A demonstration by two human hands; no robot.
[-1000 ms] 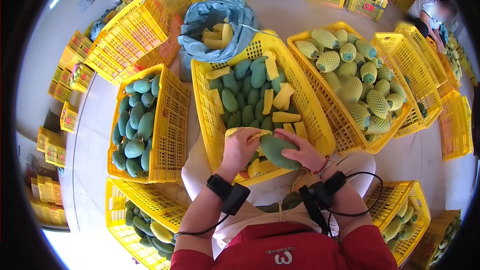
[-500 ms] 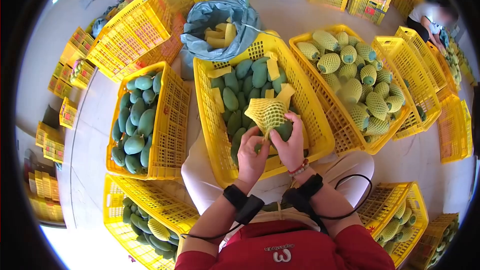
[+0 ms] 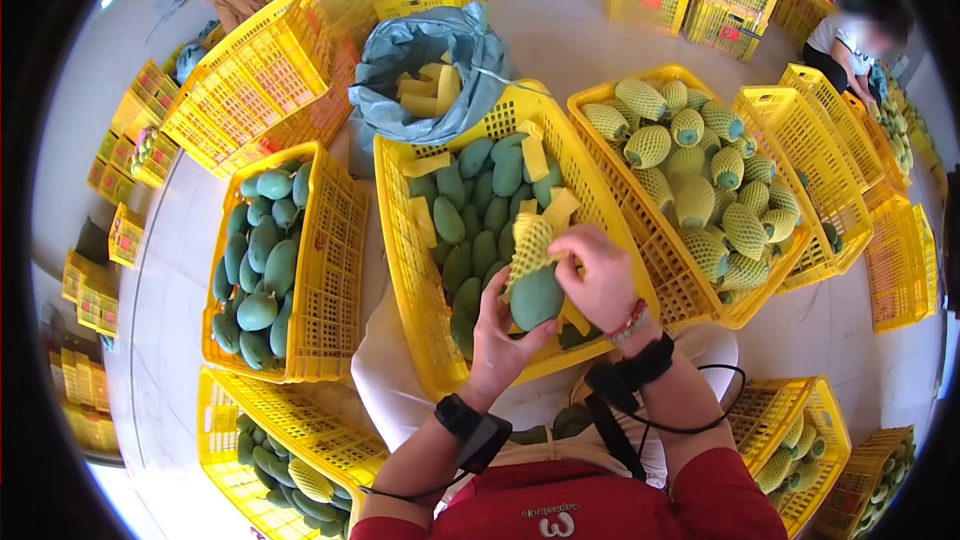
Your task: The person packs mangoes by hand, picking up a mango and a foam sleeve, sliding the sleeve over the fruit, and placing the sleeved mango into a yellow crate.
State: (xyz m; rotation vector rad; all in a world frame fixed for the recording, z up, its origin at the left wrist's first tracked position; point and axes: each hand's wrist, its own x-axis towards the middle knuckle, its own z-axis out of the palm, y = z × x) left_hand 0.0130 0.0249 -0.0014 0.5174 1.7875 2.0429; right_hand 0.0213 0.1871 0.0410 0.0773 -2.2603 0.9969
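A green mango (image 3: 537,302) rests in my left hand (image 3: 497,338), whose thumb and fingers wrap its lower end. A yellow foam net sleeve (image 3: 532,245) covers the mango's far end, leaving the near half bare. My right hand (image 3: 600,278) is closed at the sleeve's edge beside the mango, fingers bent and pinching the net. Both hands are above a yellow crate (image 3: 408,280) between my knees. Inside it lie several bare green mangoes (image 3: 450,220) and flattened yellow foam sleeves (image 3: 560,208).
A blue plastic bag (image 3: 375,110) of foam sleeves (image 3: 430,90) stands beyond the crate. To the left is a crate of bare mangoes (image 3: 263,260); to the right, one of netted mangoes (image 3: 745,230). Stacked crates (image 3: 255,70) and other people (image 3: 845,45) are farther off.
The sleeve, earlier held spread between both hands, now sits over the mango's far end. My left hand has shifted under the mango, and my right hand has moved to its right side.
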